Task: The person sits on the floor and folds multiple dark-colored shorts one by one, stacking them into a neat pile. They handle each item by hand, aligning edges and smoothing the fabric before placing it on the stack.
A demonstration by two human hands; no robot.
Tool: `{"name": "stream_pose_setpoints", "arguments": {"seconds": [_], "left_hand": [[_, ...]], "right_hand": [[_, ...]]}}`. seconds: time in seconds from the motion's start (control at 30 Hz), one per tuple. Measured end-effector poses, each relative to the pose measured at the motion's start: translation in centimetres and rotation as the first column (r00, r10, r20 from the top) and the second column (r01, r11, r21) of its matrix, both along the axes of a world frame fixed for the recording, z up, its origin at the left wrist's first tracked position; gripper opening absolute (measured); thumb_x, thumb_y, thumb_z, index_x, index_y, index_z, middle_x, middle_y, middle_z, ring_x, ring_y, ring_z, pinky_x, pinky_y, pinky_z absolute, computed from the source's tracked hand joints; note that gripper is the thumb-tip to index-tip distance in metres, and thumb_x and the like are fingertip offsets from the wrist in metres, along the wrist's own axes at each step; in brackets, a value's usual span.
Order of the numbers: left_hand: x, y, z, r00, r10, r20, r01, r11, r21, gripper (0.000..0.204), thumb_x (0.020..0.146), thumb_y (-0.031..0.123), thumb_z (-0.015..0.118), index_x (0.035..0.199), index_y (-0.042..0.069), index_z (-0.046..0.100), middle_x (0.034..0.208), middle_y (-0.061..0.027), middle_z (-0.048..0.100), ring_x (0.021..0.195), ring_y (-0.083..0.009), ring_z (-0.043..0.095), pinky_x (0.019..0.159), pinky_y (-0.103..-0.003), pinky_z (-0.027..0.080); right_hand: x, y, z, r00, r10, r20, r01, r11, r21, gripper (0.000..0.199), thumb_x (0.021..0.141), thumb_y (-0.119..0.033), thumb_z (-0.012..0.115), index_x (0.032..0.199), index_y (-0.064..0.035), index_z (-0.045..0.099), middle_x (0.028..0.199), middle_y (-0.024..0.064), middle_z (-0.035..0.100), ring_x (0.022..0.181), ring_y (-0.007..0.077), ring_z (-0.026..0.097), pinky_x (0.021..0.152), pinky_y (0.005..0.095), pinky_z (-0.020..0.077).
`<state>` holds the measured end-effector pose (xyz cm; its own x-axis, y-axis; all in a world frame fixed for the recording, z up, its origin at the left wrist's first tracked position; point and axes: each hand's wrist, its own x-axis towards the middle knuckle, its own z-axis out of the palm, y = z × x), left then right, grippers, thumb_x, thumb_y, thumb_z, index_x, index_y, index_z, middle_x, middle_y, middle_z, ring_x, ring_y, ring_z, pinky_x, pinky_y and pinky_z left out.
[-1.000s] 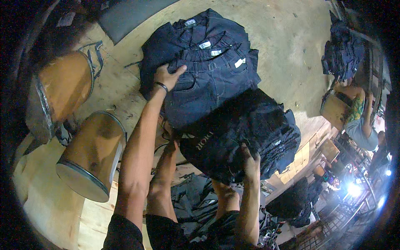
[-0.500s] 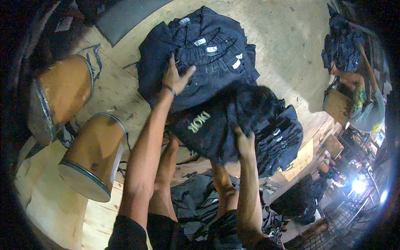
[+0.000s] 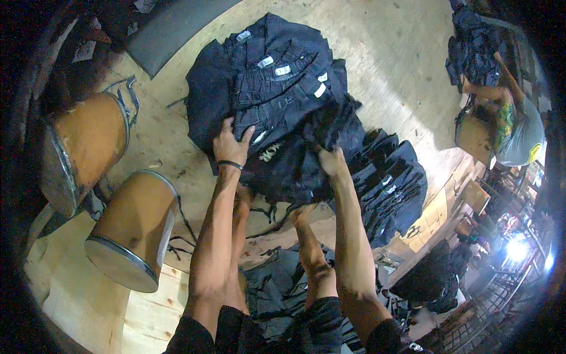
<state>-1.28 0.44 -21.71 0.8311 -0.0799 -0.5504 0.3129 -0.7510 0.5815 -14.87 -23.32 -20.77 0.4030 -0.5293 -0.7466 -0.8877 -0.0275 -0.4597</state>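
A pile of dark denim garments with elastic waistbands and white labels (image 3: 274, 50) lies on the wooden surface in front of me. On its near side is a pair of black shorts (image 3: 289, 177) with pale lettering. My left hand (image 3: 231, 147), a dark band on its wrist, rests at the left edge of these shorts, thumb and fingers apart. The cloth's right part is gripped by my right hand (image 3: 332, 163), whose fingertips are partly hidden in the folds. Just right of it sits a second bunched stack of dark garments (image 3: 389, 186).
Two brown drum-shaped containers (image 3: 135, 230) lie at the left, one behind the other. A dark flat sheet (image 3: 177, 32) is at the top left. Loose dark strings (image 3: 187, 224) trail by my legs. At far right another person (image 3: 522, 127) handles dark clothing (image 3: 474, 50); a bright light (image 3: 517, 249) glares below.
The lettered shorts have moved up and left onto the near side of the pile, with my right hand. My left hand has come down from the waistbands towards me.
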Motion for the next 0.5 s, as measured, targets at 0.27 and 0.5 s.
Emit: {"name": "stream_pose_setpoints", "arguments": {"seconds": [0.27, 0.5], "left_hand": [[-14.0, -0.9, 5.7, 0.971, -0.233, 0.048, 0.235, 0.912, -0.337, 0.038, 0.100, 0.037, 0.067, 0.121, 0.006, 0.074, 0.120, -0.0215, 0.071, 0.111, -0.0404, 0.066, 0.101, -0.052, 0.051], [-19.2, -0.1, 13.5, 0.914, -0.397, 0.078, 0.382, 0.782, -0.493, 0.037, 0.097, 0.033, 0.072, 0.115, 0.001, 0.071, 0.117, -0.0206, 0.071, 0.108, -0.0412, 0.066, 0.099, -0.049, 0.052]], "right_hand": [[4.0, 2.4, 2.2, 0.991, 0.019, 0.130, -0.025, 0.999, 0.041, 0.073, 0.080, -0.046, 0.086, 0.131, 0.0027, 0.065, 0.124, 0.0203, 0.073, 0.116, 0.0306, 0.068, 0.105, 0.0418, 0.0499], [-7.5, 2.0, 8.9, 0.992, 0.121, -0.024, -0.113, 0.969, 0.219, 0.060, 0.083, -0.018, 0.082, 0.134, 0.0049, 0.060, 0.124, 0.0157, 0.072, 0.111, 0.0231, 0.065, 0.103, 0.0375, 0.0507]]}}
